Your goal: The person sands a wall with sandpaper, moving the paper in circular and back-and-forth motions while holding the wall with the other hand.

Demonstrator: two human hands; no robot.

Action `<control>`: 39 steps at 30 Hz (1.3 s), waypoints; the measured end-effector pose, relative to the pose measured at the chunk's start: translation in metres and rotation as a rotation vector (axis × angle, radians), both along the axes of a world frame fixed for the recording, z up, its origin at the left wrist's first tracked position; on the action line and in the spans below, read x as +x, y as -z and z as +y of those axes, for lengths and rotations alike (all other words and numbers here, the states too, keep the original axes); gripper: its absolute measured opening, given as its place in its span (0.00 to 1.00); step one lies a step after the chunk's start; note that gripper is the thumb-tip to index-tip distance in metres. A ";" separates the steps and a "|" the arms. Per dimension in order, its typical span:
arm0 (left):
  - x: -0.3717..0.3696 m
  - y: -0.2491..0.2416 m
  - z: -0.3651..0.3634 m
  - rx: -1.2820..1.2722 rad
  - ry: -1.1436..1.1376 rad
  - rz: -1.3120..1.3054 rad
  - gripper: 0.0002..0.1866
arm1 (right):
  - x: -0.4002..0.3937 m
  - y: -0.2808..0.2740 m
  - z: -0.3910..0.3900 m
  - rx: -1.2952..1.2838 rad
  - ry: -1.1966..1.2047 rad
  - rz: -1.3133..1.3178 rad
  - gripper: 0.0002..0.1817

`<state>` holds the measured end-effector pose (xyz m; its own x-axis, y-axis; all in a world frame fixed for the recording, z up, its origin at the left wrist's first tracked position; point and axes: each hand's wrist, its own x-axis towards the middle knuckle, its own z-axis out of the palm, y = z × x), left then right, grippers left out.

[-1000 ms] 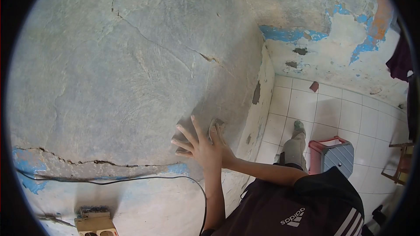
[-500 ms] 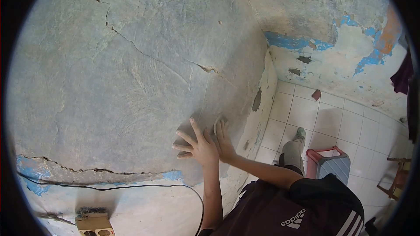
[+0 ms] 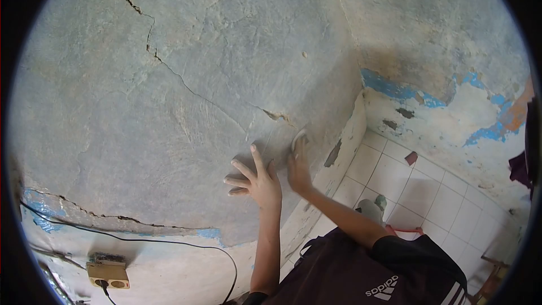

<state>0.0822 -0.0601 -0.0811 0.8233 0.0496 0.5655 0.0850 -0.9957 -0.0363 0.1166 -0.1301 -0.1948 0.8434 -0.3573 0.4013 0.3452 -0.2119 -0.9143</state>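
Observation:
My left hand (image 3: pixel 261 183) rests on the grey plastered wall (image 3: pixel 141 152) with its fingers spread wide, holding nothing. To its right, my right hand (image 3: pixel 299 169) presses a thin pale sheet (image 3: pixel 299 137), which looks like folded sandpaper, against the wall near the corner. Only the sheet's edge shows past my fingers; the rest is hidden. Just above my hands is a chipped spot (image 3: pixel 276 116), where a long crack (image 3: pixel 183 82) runs down from the upper left. Grey plaster ends in a rough, broken edge (image 3: pixel 121 218) lower down.
A black cable (image 3: pixel 169 242) loops along the lower wall, near a socket box (image 3: pixel 107 275) with a plug in it. White floor tiles (image 3: pixel 389 175) lie at right, with a dark red scrap (image 3: pixel 411 158), my foot (image 3: pixel 380 202) and a red-rimmed stool (image 3: pixel 403 230).
My right hand has slid up the wall with the sheet, nearer the chipped spot and farther from my left hand. My left hand stays spread on the wall. The view has shifted.

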 end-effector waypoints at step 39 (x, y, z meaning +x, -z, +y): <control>0.074 -0.011 -0.083 0.012 -0.016 -0.131 0.53 | 0.070 -0.024 -0.116 -0.104 -0.011 -0.083 0.30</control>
